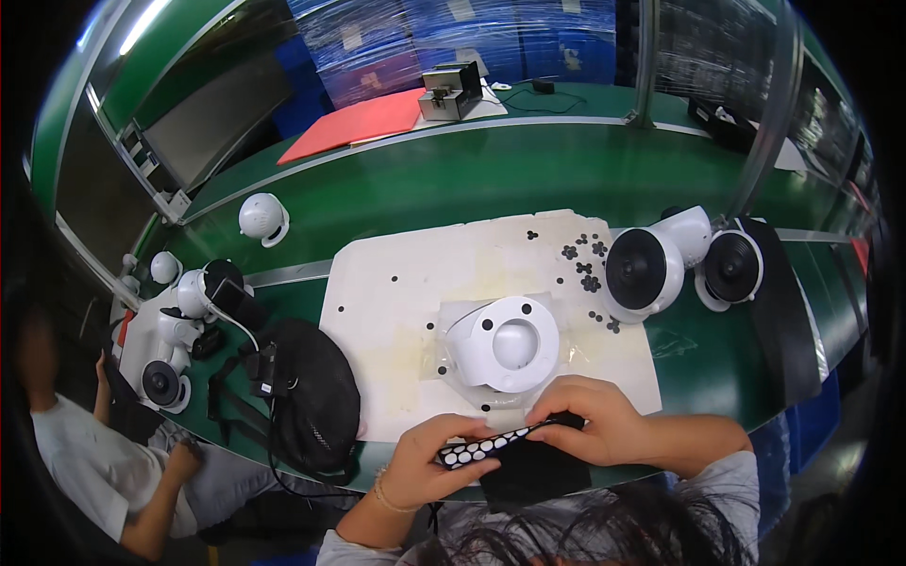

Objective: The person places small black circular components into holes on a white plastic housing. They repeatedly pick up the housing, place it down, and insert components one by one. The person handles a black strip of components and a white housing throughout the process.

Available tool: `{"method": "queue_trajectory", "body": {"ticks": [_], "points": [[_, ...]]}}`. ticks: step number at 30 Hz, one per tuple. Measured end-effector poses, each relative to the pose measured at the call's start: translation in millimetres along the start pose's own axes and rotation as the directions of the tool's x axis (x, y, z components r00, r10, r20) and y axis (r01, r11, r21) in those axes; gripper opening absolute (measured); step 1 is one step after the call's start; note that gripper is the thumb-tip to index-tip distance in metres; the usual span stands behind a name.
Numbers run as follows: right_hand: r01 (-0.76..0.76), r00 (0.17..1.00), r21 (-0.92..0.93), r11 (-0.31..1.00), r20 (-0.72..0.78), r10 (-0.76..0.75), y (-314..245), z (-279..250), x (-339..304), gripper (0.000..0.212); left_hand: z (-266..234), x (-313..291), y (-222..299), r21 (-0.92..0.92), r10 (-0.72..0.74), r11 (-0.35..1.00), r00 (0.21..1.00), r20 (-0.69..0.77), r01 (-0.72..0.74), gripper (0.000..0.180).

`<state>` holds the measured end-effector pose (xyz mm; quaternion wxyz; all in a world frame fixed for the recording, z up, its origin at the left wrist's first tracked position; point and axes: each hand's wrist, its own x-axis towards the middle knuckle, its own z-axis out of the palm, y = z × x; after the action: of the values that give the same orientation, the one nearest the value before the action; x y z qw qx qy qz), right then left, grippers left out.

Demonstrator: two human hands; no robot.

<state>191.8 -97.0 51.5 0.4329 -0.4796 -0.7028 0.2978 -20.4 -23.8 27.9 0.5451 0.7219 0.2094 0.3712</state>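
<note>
Near the front edge of the bench, my left hand (425, 462) is closed on one end of a black sheet of round pads with white dots (472, 451). My right hand (595, 417) pinches the other end, its fingertips close together; whether a loose pad is between them I cannot tell. Just beyond my hands, a white rounded housing (467, 357) lies on clear plastic wrap with its ring-shaped base facing up. Black round pads (527, 309) sit on that ring. All this rests on a pale cardboard sheet (377, 368), where several loose black dots (591, 282) are scattered, mostly at the right.
White camera-like units with black round fronts (636, 269) stand at the right; more (162, 383) stand at the left. A black bag (316, 391) with a cable lies left of the cardboard. Another person (104, 462) sits at far left. A metal box (449, 94) stands behind.
</note>
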Motion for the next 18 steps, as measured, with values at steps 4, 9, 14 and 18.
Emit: {"method": "queue_trajectory", "body": {"ticks": [4, 9, 14, 18], "points": [[-0.047, 0.999, -0.016, 0.999, -0.008, 0.047, 4.5, 1.0, -3.2, 0.02, -3.8, -2.1, -18.8, 0.172, 0.055, 0.983, 0.996, 0.067, -0.065, 0.023], [0.138, 0.989, -0.051, 0.989, -0.05, -0.14, 18.1, 1.2, 0.0, 0.015, -4.8, -2.2, -22.9, 0.188, 0.041, 0.981, 0.999, 0.031, -0.046, 0.024], [0.382, 0.907, -0.243, 0.892, -0.087, -0.412, 14.1, -4.6, 4.6, 0.019, -3.4, -3.4, -23.2, 0.165, -0.002, 0.986, 0.999, -0.05, 0.01, 0.019], [0.346, 0.912, -0.315, 0.884, -0.107, -0.395, 5.7, 2.8, 12.2, 0.027, -1.9, -1.5, -22.9, 0.213, 0.036, 0.976, 0.999, -0.022, -0.031, 0.018]]}}
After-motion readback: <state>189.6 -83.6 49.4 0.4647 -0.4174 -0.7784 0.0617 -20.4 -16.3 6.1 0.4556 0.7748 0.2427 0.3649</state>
